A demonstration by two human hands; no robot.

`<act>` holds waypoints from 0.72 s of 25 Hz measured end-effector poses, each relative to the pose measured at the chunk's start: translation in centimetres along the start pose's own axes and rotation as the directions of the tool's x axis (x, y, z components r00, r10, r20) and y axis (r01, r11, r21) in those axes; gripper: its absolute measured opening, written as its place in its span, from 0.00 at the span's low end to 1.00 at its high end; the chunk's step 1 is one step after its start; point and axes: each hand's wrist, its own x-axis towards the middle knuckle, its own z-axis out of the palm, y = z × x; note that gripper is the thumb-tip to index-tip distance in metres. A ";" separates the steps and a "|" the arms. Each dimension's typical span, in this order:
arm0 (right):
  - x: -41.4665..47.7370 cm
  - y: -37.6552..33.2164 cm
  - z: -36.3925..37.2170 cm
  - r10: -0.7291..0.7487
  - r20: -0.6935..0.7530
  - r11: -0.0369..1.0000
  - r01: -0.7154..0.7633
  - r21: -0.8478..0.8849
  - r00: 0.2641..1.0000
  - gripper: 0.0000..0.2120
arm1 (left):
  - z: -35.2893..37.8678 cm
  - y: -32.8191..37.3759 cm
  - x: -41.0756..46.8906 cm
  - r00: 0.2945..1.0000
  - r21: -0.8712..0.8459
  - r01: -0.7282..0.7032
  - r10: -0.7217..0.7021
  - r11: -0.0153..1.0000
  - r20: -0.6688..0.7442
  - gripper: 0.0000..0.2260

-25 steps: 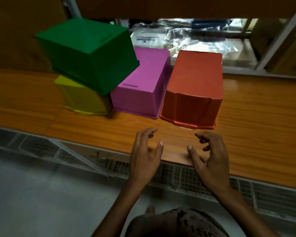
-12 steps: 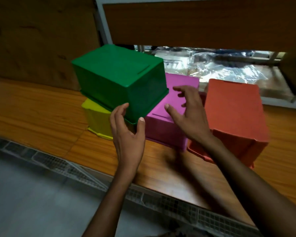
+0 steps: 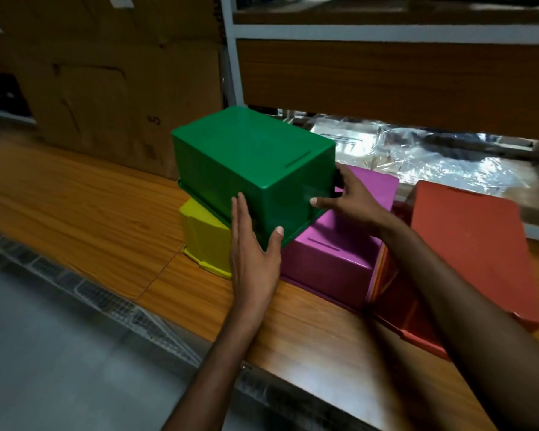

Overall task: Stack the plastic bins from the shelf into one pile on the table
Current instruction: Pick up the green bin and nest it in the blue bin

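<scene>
Green bin (image 3: pixel 249 157): upside down with its base facing up, tilted, perched on the yellow bin (image 3: pixel 203 241) with its right lower rim overhanging the pink bin (image 3: pixel 333 259). It is not seated squarely on either. All bins are inverted on the wooden surface (image 3: pixel 75 206), set back a little from its front edge; the orange bin (image 3: pixel 467 244) stands just right of the pink one, and the two appear to touch. Left hand (image 3: pixel 252 259): fingers straight and flat against the green bin's near-left corner, thumb spread onto the near wall, pressing rather than clasping. Right hand (image 3: pixel 352 203): clamped on the right near corner, thumb on the near wall, fingers wrapped round onto the end wall and partly hidden. Handling judgement: thin moulded plastic, empty, so likely light and fairly stiff. The walls are smooth and tapered, so a flat palm could slide; the rim lip along the lower edge looks the surer hold. A two-sided squeeze on opposite walls should lift it, though the walls may flex slightly. Risk: the tilted perch could shift and nudge the yellow bin. Behind, toward the back edge: cardboard boxes (image 3: pixel 106 88) at left, crinkled plastic sheeting (image 3: pixel 417 157) at right. Wire mesh (image 3: pixel 106 300) runs below the front edge.
</scene>
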 end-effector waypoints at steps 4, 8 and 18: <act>-2.8 -3.4 1.1 -0.100 -0.127 0.994 0.092 -0.066 0.987 0.38 | -3.6 -0.8 1.5 0.998 -0.114 -0.061 0.064 0.992 0.023 0.39; -7.1 -8.8 2.5 -0.278 -0.264 0.955 0.236 -0.180 0.924 0.41 | -9.1 0.1 2.9 0.989 -0.247 -0.116 0.135 0.962 0.061 0.37; -20.7 -18.2 5.0 -0.488 -0.407 0.870 0.390 -0.303 0.772 0.43 | -18.1 5.7 1.4 0.947 -0.621 -0.205 0.314 0.756 0.070 0.23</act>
